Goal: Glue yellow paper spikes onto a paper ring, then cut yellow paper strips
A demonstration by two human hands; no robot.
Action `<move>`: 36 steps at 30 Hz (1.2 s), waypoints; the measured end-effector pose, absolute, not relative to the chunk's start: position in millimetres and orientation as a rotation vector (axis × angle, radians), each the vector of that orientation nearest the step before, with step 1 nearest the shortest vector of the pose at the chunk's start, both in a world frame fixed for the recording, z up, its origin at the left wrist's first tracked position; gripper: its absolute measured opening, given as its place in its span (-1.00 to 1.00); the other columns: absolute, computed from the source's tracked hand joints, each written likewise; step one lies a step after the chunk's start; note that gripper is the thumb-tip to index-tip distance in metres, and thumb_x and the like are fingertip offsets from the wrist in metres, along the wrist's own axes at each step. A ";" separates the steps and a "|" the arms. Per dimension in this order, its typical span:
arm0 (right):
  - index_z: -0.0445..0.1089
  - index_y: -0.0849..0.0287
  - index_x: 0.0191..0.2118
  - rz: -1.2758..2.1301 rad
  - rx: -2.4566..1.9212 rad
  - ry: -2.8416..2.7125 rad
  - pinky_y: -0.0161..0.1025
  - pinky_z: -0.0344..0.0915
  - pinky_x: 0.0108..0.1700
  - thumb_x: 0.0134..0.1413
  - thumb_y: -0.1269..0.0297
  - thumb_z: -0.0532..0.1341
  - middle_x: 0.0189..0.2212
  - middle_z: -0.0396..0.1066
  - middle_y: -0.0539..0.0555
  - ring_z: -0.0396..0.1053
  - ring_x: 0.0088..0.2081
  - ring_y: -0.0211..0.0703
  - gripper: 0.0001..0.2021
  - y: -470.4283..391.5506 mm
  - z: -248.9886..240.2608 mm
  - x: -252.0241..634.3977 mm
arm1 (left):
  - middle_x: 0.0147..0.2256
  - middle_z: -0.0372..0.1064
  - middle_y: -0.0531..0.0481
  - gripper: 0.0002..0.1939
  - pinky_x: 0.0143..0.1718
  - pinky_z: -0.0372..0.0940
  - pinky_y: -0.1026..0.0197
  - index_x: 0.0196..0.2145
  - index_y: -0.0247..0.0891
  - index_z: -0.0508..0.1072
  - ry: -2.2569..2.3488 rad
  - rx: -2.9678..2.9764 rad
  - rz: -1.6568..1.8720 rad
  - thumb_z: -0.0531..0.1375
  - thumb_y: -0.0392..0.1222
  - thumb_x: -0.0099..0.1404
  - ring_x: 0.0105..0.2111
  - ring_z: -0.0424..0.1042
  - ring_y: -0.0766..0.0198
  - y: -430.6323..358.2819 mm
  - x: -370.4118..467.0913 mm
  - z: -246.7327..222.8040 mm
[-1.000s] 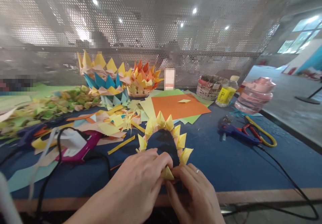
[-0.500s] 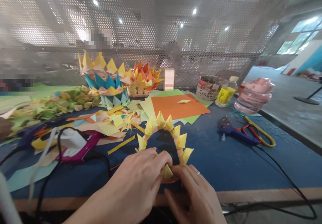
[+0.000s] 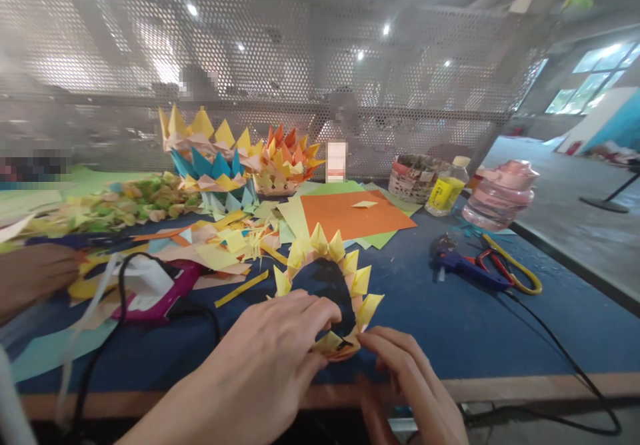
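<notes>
A ring-shaped paper crown [image 3: 361,280] with folded yellow points around a pale orange band lies on the blue table top near its front edge. My left hand [image 3: 280,348] is closed on the crown's near side, thumb outside and fingers reaching into the ring. They partly hide a yellow point there. At the crown's near right edge is my right hand [image 3: 413,378], its fingertips at the band and thumb apart, slightly blurred. Beyond the crown lie orange paper sheets [image 3: 355,215] with a small pale folded piece [image 3: 365,204] on top.
Right of the crown lie a blue glue gun [image 3: 470,265] and yellow-and-red-handled scissors [image 3: 520,282]. A pink bottle [image 3: 500,195] and yellow-labelled bottle [image 3: 445,188] stand behind. Finished paper crowns [image 3: 215,165], paper scraps and a magenta device [image 3: 160,295] are left; another person's hand [image 3: 37,278] reaches in.
My right hand has drawn back to the right and down, its fingers parting from the crown's near point. Another person's hand has come further in at the left.
</notes>
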State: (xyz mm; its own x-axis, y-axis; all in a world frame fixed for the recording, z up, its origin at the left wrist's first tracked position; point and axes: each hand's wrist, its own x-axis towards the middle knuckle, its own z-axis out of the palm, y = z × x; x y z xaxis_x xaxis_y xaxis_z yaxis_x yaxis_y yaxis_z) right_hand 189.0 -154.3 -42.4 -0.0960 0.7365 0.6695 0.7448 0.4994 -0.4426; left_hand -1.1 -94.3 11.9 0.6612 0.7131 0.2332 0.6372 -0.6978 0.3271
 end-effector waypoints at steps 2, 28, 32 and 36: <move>0.29 0.10 -0.01 -0.043 -1.253 -1.804 -0.29 0.41 -0.28 0.08 0.52 0.09 -0.24 0.43 0.15 0.43 -0.26 -0.15 -0.65 -155.8 -40.4 193.8 | -0.03 0.38 0.00 -0.59 -0.17 0.35 0.18 0.01 -0.06 0.21 1.088 2.685 0.600 0.17 -0.31 0.23 -0.08 0.41 0.13 -97.1 -4.8 15.1; 0.40 0.09 -0.30 -0.127 -1.315 -1.879 -0.38 0.32 -0.36 0.15 0.39 0.16 -0.48 0.42 -0.05 0.39 -0.41 -0.30 -0.91 -140.2 -36.3 223.2 | -0.26 0.44 -0.01 -0.72 0.23 -0.31 -0.35 -0.27 -0.23 0.38 1.219 2.859 0.897 -0.03 -0.51 0.22 -0.11 0.37 0.17 -67.9 -27.9 6.3; 0.39 0.09 -0.30 -0.124 -1.290 -1.884 -0.40 0.31 -0.35 0.15 0.41 0.16 -0.48 0.40 -0.05 0.38 -0.42 -0.32 -0.91 -137.9 -37.4 221.3 | -0.01 0.37 -0.09 -0.53 0.24 -0.19 -0.31 -0.04 -0.25 0.35 1.211 2.928 0.919 -0.06 -0.55 0.17 0.07 0.29 0.12 -69.9 -38.1 -0.3; 0.38 0.09 -0.29 -0.143 -1.267 -1.906 -0.42 0.29 -0.36 0.15 0.42 0.15 -0.49 0.39 -0.06 0.38 -0.43 -0.33 -0.91 -136.1 -37.3 224.2 | 0.14 0.22 -0.12 -0.47 0.25 -0.09 -0.21 0.13 -0.25 0.25 1.211 2.985 0.983 -0.01 -0.49 0.21 0.17 0.16 0.07 -86.2 -44.8 -2.5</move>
